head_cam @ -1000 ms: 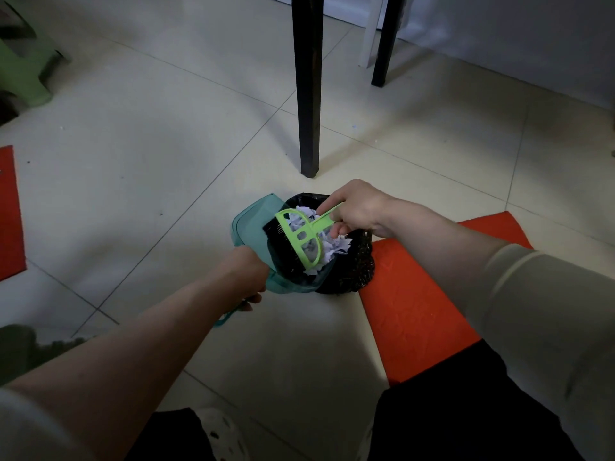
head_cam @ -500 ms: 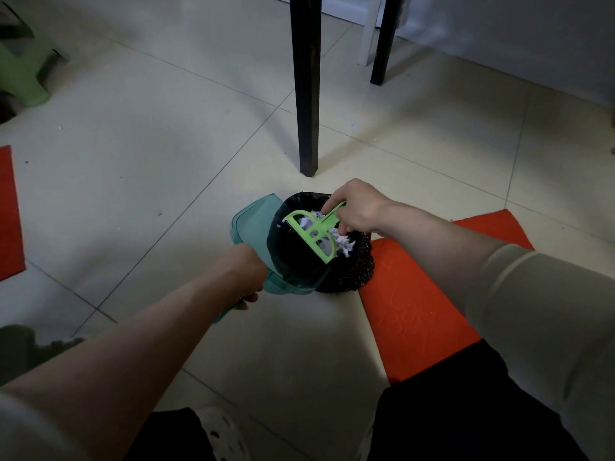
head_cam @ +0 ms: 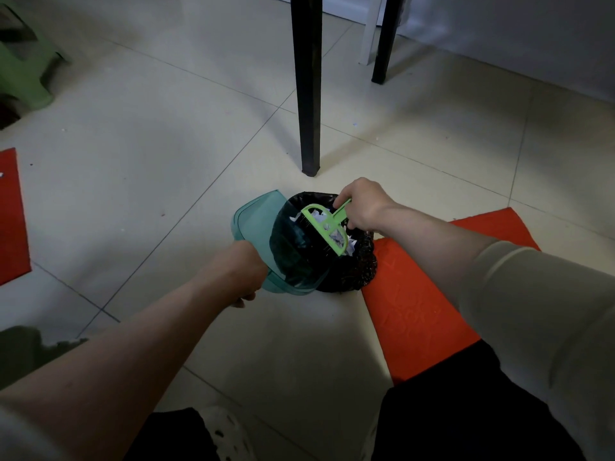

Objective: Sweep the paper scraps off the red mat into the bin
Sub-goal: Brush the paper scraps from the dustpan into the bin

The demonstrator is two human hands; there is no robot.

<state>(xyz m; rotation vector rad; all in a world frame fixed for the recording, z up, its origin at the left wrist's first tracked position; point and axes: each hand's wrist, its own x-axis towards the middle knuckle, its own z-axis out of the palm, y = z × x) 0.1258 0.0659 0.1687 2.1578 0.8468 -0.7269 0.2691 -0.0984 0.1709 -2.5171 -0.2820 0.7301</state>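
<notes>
My left hand grips the handle of a see-through teal dustpan, tilted over a small bin lined with a black bag. My right hand holds a light green hand brush inside the pan's mouth, over the bin. White paper scraps lie in the bin under the brush. The red mat lies on the floor just right of the bin, partly under my right arm; no scraps show on its visible part.
A black table leg stands just behind the bin, a second black leg farther back right. Another red mat lies at the left edge. A green stool sits far left. My knees and shoe fill the bottom.
The brush has swept from the pan's middle toward the bin side; the scraps that were in the pan have dropped into the bin. The dustpan has stayed tilted in place.
</notes>
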